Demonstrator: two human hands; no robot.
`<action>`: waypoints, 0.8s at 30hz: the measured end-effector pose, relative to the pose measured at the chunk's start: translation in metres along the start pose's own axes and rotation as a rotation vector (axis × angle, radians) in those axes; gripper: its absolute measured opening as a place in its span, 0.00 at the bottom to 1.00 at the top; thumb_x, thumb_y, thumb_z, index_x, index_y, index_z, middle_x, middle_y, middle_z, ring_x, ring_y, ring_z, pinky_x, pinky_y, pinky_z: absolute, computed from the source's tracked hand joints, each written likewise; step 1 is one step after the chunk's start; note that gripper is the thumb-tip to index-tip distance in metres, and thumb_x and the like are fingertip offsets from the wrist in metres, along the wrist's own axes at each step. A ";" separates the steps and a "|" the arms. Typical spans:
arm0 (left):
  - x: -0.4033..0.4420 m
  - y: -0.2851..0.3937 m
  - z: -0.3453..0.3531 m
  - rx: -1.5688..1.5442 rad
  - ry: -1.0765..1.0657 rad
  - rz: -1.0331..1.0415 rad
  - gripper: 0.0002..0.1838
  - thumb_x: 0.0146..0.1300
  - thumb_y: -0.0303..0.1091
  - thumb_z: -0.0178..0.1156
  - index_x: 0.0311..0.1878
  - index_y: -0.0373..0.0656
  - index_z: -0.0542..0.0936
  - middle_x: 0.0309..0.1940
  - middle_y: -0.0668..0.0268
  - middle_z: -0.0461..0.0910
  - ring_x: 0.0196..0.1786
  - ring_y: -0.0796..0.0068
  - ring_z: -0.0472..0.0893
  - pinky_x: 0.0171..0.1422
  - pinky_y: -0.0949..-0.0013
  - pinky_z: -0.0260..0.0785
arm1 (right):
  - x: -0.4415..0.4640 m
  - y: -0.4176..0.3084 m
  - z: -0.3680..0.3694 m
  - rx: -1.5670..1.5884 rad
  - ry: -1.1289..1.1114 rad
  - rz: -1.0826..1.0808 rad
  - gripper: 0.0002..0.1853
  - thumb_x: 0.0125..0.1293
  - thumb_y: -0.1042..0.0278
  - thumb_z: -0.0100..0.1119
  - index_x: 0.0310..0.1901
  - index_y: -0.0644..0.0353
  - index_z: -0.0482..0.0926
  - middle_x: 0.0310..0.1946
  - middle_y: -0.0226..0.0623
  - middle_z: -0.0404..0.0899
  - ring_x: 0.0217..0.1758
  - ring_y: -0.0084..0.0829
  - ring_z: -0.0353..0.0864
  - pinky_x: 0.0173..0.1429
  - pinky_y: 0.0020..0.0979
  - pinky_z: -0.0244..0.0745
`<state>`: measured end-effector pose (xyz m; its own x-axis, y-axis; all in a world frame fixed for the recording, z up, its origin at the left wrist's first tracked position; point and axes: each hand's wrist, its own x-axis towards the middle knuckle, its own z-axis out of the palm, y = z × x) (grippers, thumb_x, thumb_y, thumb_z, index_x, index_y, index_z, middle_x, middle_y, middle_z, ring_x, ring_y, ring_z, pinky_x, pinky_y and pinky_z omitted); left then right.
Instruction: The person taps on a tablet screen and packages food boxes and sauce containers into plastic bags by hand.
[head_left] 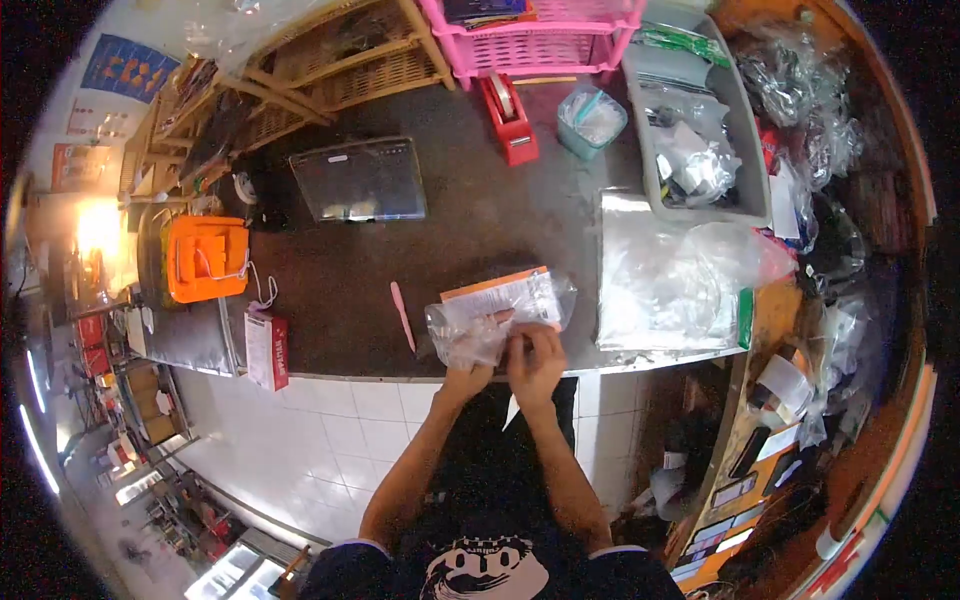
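Observation:
At the table's front edge, a clear plastic bag (468,335) lies around or over a flat orange-and-white packet (510,298) with a printed label. My left hand (478,350) is seen through the film, its fingers closed on the bag; whether it is inside or under the film I cannot tell. On the near right side, my right hand (537,355) pinches the bag's edge with bent fingers. A pink pen-like cutter (402,315) lies left of the bag.
Clear plastic bags (670,290) are stacked on the right, below a grey bin (755,170). Behind stand a red tape dispenser (515,135), a teal cup (590,135) and a dark tablet-like device (362,180). An orange container (207,258) and a red-white box (266,350) stand left.

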<state>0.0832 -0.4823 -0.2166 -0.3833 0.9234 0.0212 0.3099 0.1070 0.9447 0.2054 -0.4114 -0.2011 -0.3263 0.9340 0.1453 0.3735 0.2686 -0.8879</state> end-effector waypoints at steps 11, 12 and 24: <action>-0.013 -0.039 0.019 0.528 -0.052 0.197 0.22 0.62 0.35 0.58 0.60 0.45 0.79 0.45 0.58 0.81 0.47 0.56 0.79 0.52 0.52 0.72 | 0.019 0.010 -0.003 0.617 0.187 0.476 0.03 0.70 0.77 0.61 0.42 0.64 0.77 0.36 0.33 0.81 0.36 0.23 0.80 0.42 0.26 0.78; -0.012 -0.038 0.018 0.433 -0.048 0.173 0.21 0.62 0.35 0.57 0.60 0.45 0.79 0.45 0.59 0.81 0.46 0.57 0.79 0.51 0.53 0.72 | 0.025 0.008 -0.009 0.639 0.187 0.519 0.03 0.70 0.77 0.61 0.43 0.64 0.77 0.37 0.33 0.81 0.37 0.23 0.80 0.42 0.26 0.78; -0.004 -0.018 -0.001 0.078 -0.142 -0.149 0.17 0.62 0.31 0.63 0.55 0.47 0.82 0.58 0.56 0.79 0.59 0.51 0.77 0.63 0.47 0.67 | -0.008 -0.011 -0.004 -0.045 -0.315 0.385 0.05 0.66 0.79 0.61 0.43 0.67 0.80 0.34 0.34 0.86 0.35 0.24 0.85 0.39 0.26 0.78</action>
<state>0.0782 -0.4879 -0.2334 -0.3055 0.9372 -0.1680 0.3278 0.2692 0.9056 0.2079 -0.4209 -0.1908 -0.4009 0.8528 -0.3347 0.5534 -0.0656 -0.8303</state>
